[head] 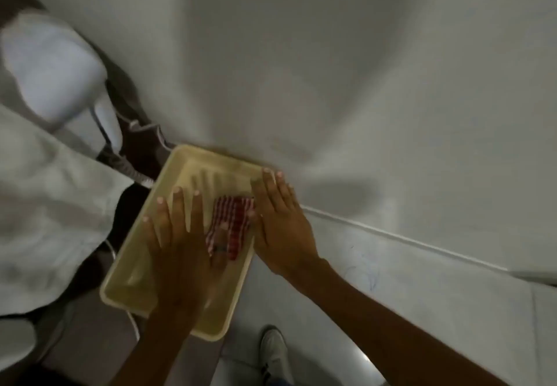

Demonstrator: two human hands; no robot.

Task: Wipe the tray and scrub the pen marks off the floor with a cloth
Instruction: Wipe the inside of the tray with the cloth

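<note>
A cream plastic tray (141, 253) is held in front of a white wall. Inside it lies a folded red-and-white checked cloth (236, 219). My left hand (177, 235) lies flat in the tray with its fingers spread, and its ringed thumb presses on the cloth. My right hand (278, 222) grips the tray's right rim, fingers reaching to the far corner. Faint blue pen marks (369, 277) show on the pale floor to the right of the tray. The image is blurred by motion.
A white sheet or garment (51, 204) fills the left side, with a white rounded object (51, 66) and thin cables (132, 132) behind the tray. A light shoe (272, 352) stands on the floor below the tray. The white wall (361, 69) meets the floor along a pale skirting line.
</note>
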